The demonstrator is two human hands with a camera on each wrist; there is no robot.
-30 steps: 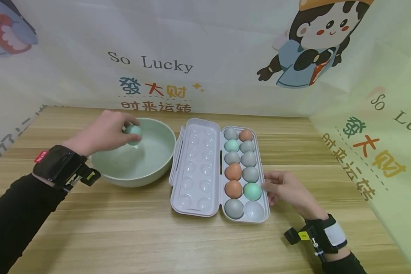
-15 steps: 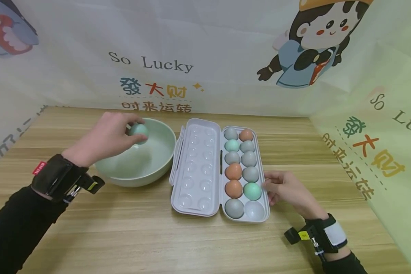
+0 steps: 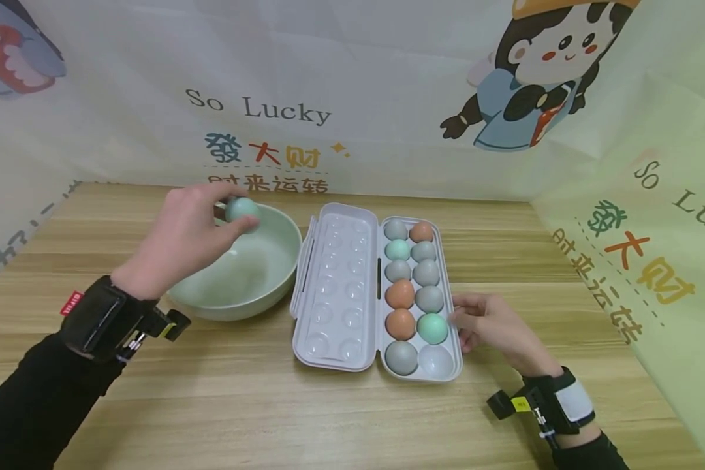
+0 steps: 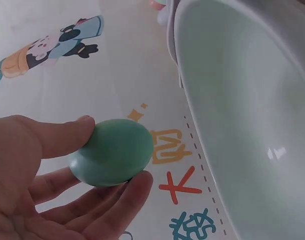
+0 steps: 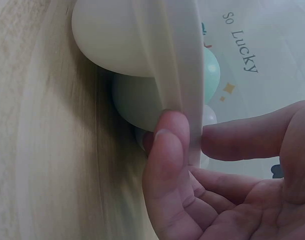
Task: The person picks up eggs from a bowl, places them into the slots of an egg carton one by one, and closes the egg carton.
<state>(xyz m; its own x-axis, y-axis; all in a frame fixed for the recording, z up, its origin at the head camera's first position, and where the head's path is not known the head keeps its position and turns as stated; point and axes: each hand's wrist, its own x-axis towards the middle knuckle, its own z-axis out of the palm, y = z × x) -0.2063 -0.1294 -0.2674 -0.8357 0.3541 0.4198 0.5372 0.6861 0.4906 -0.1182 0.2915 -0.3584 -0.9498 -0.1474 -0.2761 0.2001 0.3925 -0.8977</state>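
A green egg (image 4: 112, 152) is held between the thumb and fingers of my left hand (image 3: 185, 228), above the far left part of the pale green bowl (image 3: 235, 281). The bowl's visible inside is bare. At the right, the fingers and thumb of my right hand (image 5: 192, 165) pinch the side rim of the white egg carton (image 3: 352, 287), which lies unfolded with its lid to the left. Grey, brown and green eggs fill its cups, among them a green egg (image 3: 432, 328) near my right fingers. The near right cup (image 3: 437, 363) holds nothing.
The bowl stands close to the left edge of the carton lid, on a wood-grain table (image 3: 270, 418). A printed white cloth (image 3: 388, 117) rises behind the table and along both sides.
My left hand has shifted a little right and slightly up over the bowl, carrying the green egg. The right hand, carton and bowl have stayed in place.
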